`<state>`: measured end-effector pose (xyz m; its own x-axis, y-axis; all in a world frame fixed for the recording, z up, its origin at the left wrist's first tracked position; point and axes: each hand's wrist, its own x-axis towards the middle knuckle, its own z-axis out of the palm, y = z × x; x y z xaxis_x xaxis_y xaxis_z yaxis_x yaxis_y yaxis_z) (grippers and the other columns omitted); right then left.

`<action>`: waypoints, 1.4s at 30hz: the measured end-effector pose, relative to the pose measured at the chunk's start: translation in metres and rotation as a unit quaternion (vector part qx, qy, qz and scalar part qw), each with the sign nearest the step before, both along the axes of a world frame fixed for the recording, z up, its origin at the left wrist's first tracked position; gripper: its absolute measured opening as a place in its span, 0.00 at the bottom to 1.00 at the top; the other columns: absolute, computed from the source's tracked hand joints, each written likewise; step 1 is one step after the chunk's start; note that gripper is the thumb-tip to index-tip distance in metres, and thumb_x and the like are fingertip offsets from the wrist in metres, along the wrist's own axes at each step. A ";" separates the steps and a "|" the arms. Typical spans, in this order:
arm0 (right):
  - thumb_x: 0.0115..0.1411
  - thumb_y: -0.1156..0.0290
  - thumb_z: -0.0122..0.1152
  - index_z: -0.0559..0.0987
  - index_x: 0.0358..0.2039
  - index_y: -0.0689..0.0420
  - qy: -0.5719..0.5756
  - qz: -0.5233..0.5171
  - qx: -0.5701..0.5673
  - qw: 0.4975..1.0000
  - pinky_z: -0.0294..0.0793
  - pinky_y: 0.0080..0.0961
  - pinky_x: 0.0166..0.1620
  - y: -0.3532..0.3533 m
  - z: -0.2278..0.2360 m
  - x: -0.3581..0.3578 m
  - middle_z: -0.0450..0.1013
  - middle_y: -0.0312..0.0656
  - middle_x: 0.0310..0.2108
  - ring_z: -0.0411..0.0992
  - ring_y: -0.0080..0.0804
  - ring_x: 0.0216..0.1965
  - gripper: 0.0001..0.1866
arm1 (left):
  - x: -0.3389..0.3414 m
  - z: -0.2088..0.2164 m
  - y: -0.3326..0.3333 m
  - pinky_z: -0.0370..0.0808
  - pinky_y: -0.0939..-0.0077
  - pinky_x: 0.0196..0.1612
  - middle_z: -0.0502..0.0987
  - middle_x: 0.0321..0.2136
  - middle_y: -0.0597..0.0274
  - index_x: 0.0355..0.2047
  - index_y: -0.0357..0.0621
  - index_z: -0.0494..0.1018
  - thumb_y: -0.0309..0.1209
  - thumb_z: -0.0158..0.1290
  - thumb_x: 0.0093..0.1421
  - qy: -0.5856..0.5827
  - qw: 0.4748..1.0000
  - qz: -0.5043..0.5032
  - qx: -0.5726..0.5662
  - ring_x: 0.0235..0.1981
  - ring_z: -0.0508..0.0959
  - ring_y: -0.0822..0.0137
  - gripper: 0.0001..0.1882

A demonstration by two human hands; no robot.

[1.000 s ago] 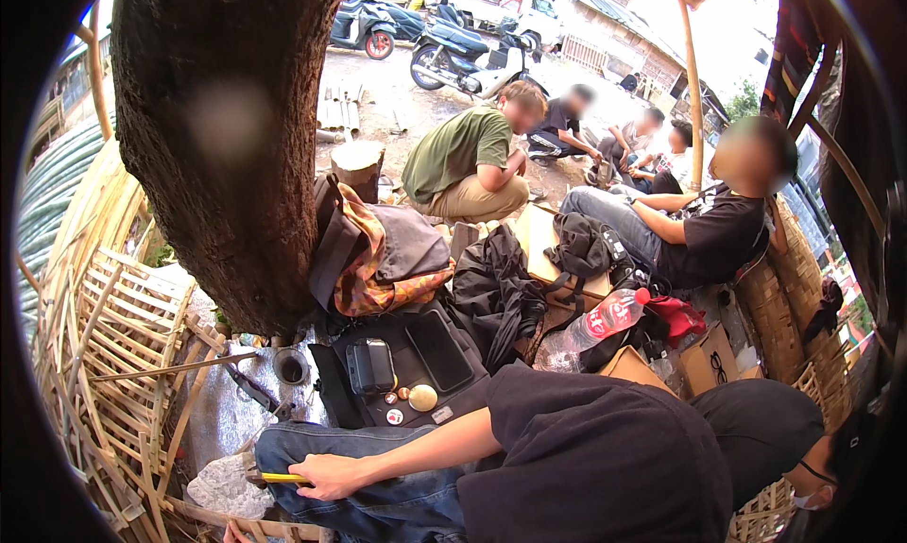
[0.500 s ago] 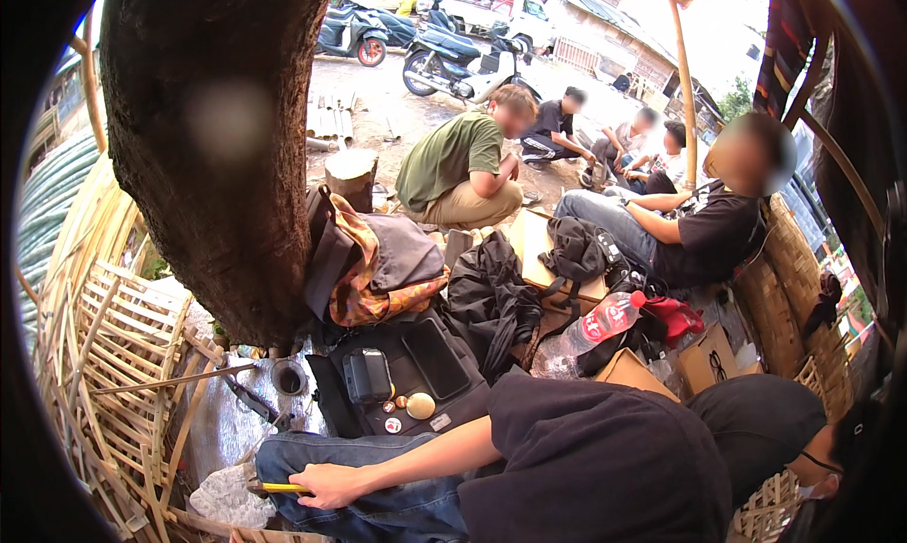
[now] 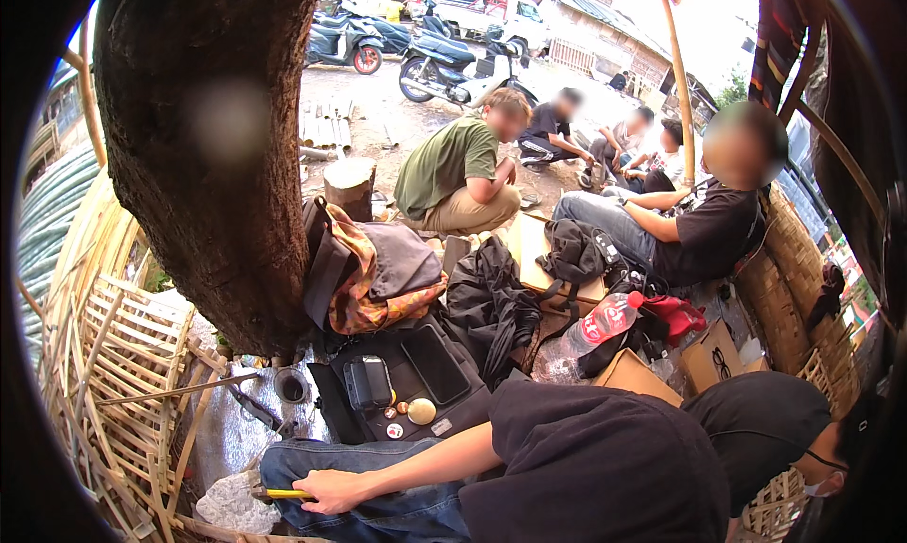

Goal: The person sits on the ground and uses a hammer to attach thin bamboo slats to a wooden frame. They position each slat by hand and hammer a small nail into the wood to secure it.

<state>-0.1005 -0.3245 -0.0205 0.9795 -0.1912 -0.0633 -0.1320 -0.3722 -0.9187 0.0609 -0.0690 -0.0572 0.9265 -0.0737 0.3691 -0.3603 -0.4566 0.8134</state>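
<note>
Neither of my hands shows in the head view. Across the lower edge a co-worker in a black shirt (image 3: 595, 458) and jeans leans over, one bare hand (image 3: 331, 491) closed round the yellow handle of a hammer (image 3: 283, 494). The hammer's dark head is beside a pale, rough stone (image 3: 234, 505); whether they touch I cannot tell. Beyond that arm a black bag (image 3: 425, 439) lies flat, bearing a dark case (image 3: 367, 382), a black phone-shaped slab (image 3: 436, 362) and several round badges (image 3: 420, 411).
A thick tree trunk (image 3: 208, 165) rises at the left, beside a woven bamboo frame (image 3: 137, 335). Backpacks (image 3: 387, 269), a clear bottle with a red label (image 3: 595, 326) and cardboard boxes (image 3: 638, 378) crowd the middle. Several people sit or crouch behind, with parked motorbikes (image 3: 458, 66) farther off.
The picture has shifted slightly. The co-worker's hand and hammer sit a little lower and farther right in view, and the stone looks sharper.
</note>
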 end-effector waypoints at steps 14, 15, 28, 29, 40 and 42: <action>0.57 0.64 0.64 0.74 0.36 0.66 -0.003 -0.019 -0.031 0.999 0.74 0.51 0.41 0.007 -0.015 0.000 0.76 0.58 0.31 0.75 0.59 0.36 0.17 | -0.004 0.024 0.001 0.79 0.72 0.33 0.82 0.34 0.50 0.38 0.29 0.80 0.24 0.59 0.61 0.137 0.988 -0.075 0.002 0.32 0.80 0.63 0.09; 0.57 0.64 0.64 0.74 0.36 0.66 -0.003 -0.021 -0.032 0.999 0.74 0.51 0.41 0.006 -0.016 0.001 0.76 0.58 0.31 0.75 0.59 0.36 0.17 | -0.003 0.025 0.001 0.79 0.72 0.32 0.82 0.34 0.50 0.38 0.28 0.79 0.23 0.59 0.61 0.169 0.982 -0.078 -0.015 0.32 0.80 0.64 0.08; 0.57 0.64 0.63 0.73 0.37 0.66 -0.006 0.002 -0.029 1.000 0.74 0.51 0.42 0.006 -0.019 0.003 0.75 0.59 0.32 0.75 0.60 0.38 0.17 | 0.004 0.021 -0.016 0.79 0.71 0.35 0.82 0.34 0.50 0.38 0.29 0.80 0.23 0.59 0.60 0.144 0.988 -0.049 0.006 0.33 0.80 0.64 0.08; 0.57 0.64 0.63 0.73 0.37 0.66 -0.012 -0.003 -0.030 0.999 0.74 0.51 0.42 0.007 -0.019 0.002 0.75 0.59 0.32 0.75 0.60 0.38 0.17 | 0.004 0.020 -0.016 0.79 0.71 0.35 0.82 0.34 0.50 0.38 0.29 0.80 0.23 0.59 0.60 0.141 0.989 -0.049 0.008 0.33 0.80 0.64 0.08; 0.57 0.64 0.63 0.73 0.37 0.65 -0.029 -0.019 -0.041 0.999 0.74 0.51 0.42 0.010 -0.015 0.002 0.75 0.59 0.32 0.75 0.60 0.37 0.17 | 0.008 0.018 -0.022 0.78 0.71 0.37 0.83 0.34 0.51 0.38 0.30 0.80 0.24 0.58 0.61 0.113 0.992 -0.053 0.021 0.33 0.80 0.64 0.08; 0.57 0.63 0.63 0.73 0.37 0.65 -0.006 -0.008 -0.031 0.999 0.74 0.51 0.41 0.009 -0.010 0.001 0.75 0.59 0.32 0.75 0.60 0.37 0.17 | 0.009 0.017 -0.021 0.78 0.71 0.37 0.83 0.34 0.51 0.38 0.31 0.80 0.24 0.58 0.61 0.108 0.992 -0.053 0.023 0.33 0.80 0.64 0.08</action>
